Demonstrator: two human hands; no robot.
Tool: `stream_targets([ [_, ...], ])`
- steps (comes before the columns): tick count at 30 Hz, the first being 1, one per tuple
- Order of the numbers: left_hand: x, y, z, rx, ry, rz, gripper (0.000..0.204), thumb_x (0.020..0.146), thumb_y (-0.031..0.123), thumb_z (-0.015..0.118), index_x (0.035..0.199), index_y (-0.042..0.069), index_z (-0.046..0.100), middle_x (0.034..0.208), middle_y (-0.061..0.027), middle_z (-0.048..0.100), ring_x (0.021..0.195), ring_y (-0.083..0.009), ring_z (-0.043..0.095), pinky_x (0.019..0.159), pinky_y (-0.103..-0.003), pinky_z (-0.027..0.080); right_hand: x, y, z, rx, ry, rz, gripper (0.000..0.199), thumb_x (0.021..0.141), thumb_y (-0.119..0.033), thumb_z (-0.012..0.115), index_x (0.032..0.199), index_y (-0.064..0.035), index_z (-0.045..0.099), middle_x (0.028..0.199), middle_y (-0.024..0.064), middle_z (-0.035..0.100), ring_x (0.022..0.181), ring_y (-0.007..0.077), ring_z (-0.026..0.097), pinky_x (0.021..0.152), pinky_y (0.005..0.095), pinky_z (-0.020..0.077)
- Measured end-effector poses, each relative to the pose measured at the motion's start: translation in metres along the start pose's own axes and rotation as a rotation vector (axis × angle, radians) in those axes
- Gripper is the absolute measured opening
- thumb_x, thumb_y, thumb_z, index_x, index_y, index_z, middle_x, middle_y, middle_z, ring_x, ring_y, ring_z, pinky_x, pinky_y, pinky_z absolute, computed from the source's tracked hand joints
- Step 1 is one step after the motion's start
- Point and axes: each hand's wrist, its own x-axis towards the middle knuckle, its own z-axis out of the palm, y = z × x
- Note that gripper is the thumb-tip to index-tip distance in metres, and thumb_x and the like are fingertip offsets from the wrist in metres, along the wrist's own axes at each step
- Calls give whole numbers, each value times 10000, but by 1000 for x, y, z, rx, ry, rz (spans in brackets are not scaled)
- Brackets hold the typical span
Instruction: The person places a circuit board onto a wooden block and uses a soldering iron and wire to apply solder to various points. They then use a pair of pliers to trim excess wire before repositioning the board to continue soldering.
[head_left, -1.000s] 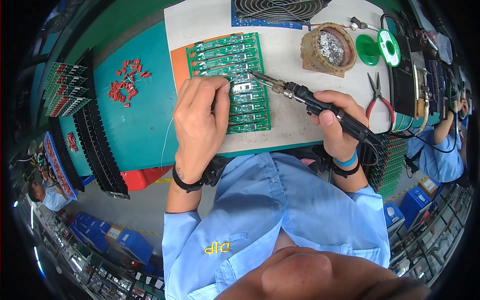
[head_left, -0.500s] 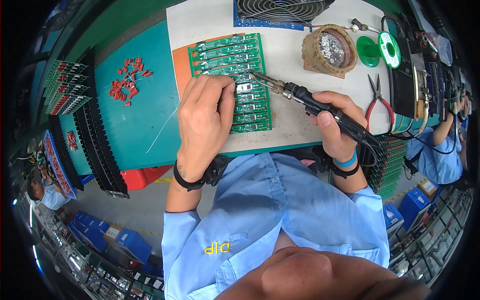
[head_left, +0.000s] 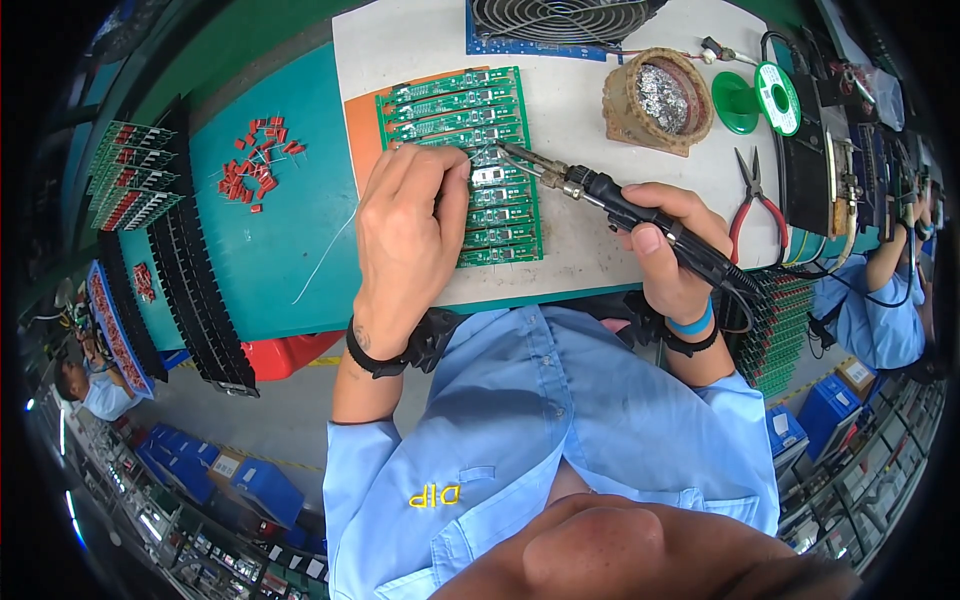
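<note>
In my right hand (head_left: 675, 245) is a black soldering iron (head_left: 640, 210), slanting up and left. Its tip meets the green circuit board panel (head_left: 455, 105) near the middle, beside a small white-topped part. My left hand (head_left: 412, 230) rests over the panel's left side, thumb and fingers pinched close to the iron's tip. A thin solder wire (head_left: 325, 257) trails out from behind this hand across the green mat; the pinched end is mostly hidden by my fingers. The panel, a row of narrow boards, lies partly on an orange sheet (head_left: 362, 120).
Red components (head_left: 250, 180) with wire leads lie in a loose pile on the left, near black racks (head_left: 195, 280) and stacked boards (head_left: 135, 175). To the right are a pot (head_left: 655, 105) of solder scraps, a green solder spool (head_left: 765, 100) and red-handled pliers (head_left: 757, 205). A fan (head_left: 560, 20) stands behind.
Almost nothing differs. The iron's tip and both hands stay at nearly the same spot, with the left hand shifted very slightly left.
</note>
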Motion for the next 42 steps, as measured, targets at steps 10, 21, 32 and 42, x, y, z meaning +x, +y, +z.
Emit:
stream_targets([
  [10, -5, 2, -3, 27, 51, 12, 77, 902, -53, 725, 951, -4, 689, 874, -124, 682, 767, -266, 657, 677, -356, 526, 1, 0, -1, -16, -19, -16, 344, 976, -220, 727, 1168, 64, 695, 924, 116, 751, 769, 137, 718, 717, 247, 564],
  [21, 0, 3, -1, 9, -3, -16, 99, 871, -57, 713, 948, 0, 686, 901, -143, 682, 851, -351, 654, 764, -435, 522, 1, -4, -1, -99, -61, -88, 324, 969, -183, 730, 1175, 64, 688, 934, 128, 756, 798, 152, 729, 732, 265, 570],
  [32, -12, 9, -10, -20, 53, -18, 103, 891, -64, 712, 967, -4, 677, 887, -134, 666, 791, -306, 643, 702, -398, 511, -27, 5, -23, 29, 176, -121, 396, 1006, -209, 653, 1277, 79, 630, 984, 146, 728, 801, 175, 682, 749, 304, 550],
  [42, -17, 7, -9, -33, 36, 29, 86, 919, -69, 713, 981, -15, 687, 907, -125, 668, 734, -228, 657, 631, -330, 519, -32, 13, -25, -120, 279, -86, 445, 999, -238, 671, 1301, 79, 593, 1007, 165, 709, 874, 173, 648, 814, 320, 524],
])
